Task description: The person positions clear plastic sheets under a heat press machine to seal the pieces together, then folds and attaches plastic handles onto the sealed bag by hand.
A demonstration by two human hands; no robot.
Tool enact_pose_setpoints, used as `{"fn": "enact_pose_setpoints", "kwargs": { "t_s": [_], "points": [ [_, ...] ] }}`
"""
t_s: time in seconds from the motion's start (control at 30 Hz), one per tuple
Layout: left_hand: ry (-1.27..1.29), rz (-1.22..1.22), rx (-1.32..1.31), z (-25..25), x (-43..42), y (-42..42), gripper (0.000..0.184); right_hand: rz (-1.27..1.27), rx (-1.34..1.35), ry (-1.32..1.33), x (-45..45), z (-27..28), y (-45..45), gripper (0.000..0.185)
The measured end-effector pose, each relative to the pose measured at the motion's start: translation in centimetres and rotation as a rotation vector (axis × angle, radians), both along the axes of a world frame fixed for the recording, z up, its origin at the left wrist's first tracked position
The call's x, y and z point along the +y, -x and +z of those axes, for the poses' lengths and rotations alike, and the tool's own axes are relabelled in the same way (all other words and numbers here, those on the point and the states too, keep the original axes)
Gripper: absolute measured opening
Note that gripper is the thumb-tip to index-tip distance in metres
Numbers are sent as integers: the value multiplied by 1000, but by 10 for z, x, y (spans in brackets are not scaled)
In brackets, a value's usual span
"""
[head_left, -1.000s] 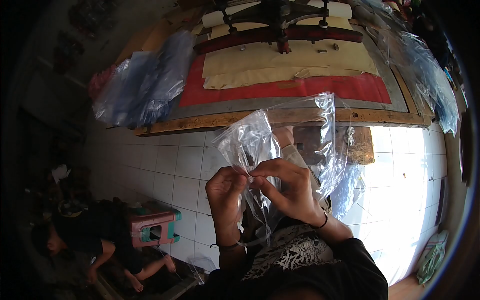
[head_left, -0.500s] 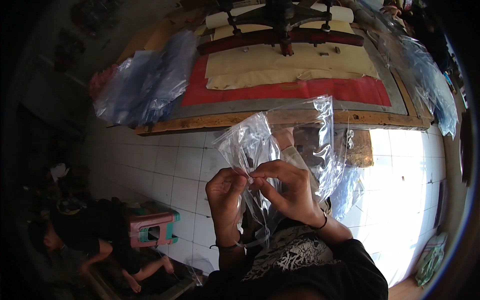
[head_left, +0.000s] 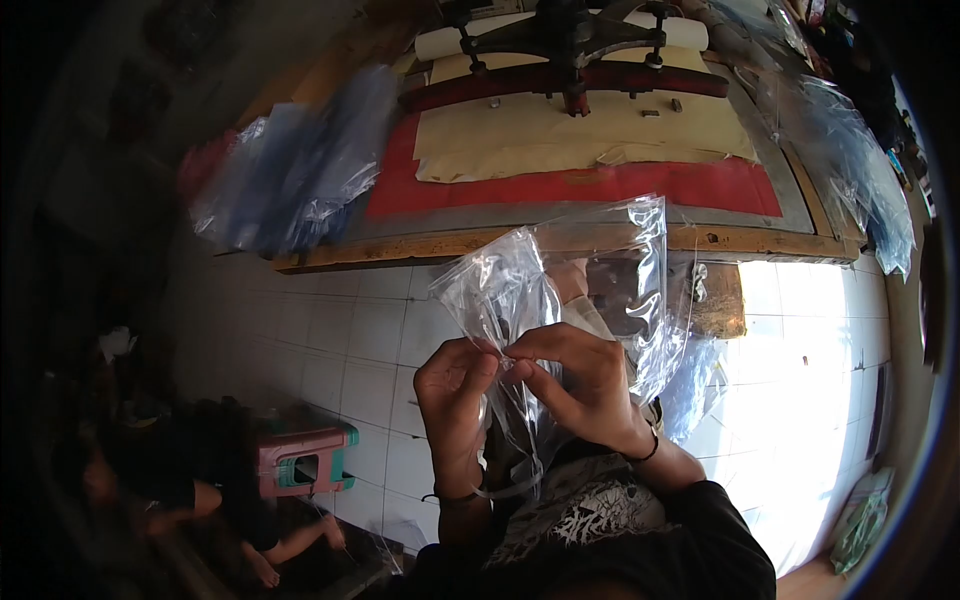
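Clear plastic sheeting (head_left: 510, 280) is gathered to a narrow bunch between my two hands, above my lap. My left hand (head_left: 454, 392) pinches the bunch between thumb and fingers. Right beside it, my right hand (head_left: 575, 385) pinches the same spot with thumb and forefinger. The fingertips of both hands nearly touch. Above the hands the plastic fans out, with a broad glossy fold (head_left: 650, 300) on the right, and loose strands hang below toward my shirt.
A wood-edged table (head_left: 600, 240) holds red and tan sheets under a dark metal frame (head_left: 575, 80). Plastic piles (head_left: 295, 170) lie at its left and right ends. A pink and green stool (head_left: 305, 460) and a seated person (head_left: 190, 470) are at lower left.
The view has shifted slightly, so the table sits a little lower. My hands keep pinching the plastic, with the right fingertips slightly moved. The person at lower left has moved an arm.
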State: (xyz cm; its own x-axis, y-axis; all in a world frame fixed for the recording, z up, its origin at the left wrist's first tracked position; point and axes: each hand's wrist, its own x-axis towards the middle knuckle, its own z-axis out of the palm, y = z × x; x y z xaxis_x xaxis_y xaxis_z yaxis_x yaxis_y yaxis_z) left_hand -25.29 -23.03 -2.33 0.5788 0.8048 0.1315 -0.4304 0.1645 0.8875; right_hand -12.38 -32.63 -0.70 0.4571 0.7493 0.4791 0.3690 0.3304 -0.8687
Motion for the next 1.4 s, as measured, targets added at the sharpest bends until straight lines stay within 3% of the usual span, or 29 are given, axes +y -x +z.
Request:
{"fn": "enact_pose_setpoints", "kwargs": {
  "t_s": [0.33, 0.63, 0.93, 1.4],
  "points": [
    [-22, -20, -153, 14, -15, -8, 16, -3, 16, -19, -11, 5, -2, 18],
    [-152, 62, -86, 11, -15, -12, 15, 22, 14, -43, -11, 6, -7, 18],
    [-104, -14, -57, 20, -17, -13, 8, 5, -11, -56, -11, 3, -7, 21],
    [-83, -1, -51, 20, -18, -8, 13, 19, -19, -89, -9, 1, -7, 23]
  ]
}}
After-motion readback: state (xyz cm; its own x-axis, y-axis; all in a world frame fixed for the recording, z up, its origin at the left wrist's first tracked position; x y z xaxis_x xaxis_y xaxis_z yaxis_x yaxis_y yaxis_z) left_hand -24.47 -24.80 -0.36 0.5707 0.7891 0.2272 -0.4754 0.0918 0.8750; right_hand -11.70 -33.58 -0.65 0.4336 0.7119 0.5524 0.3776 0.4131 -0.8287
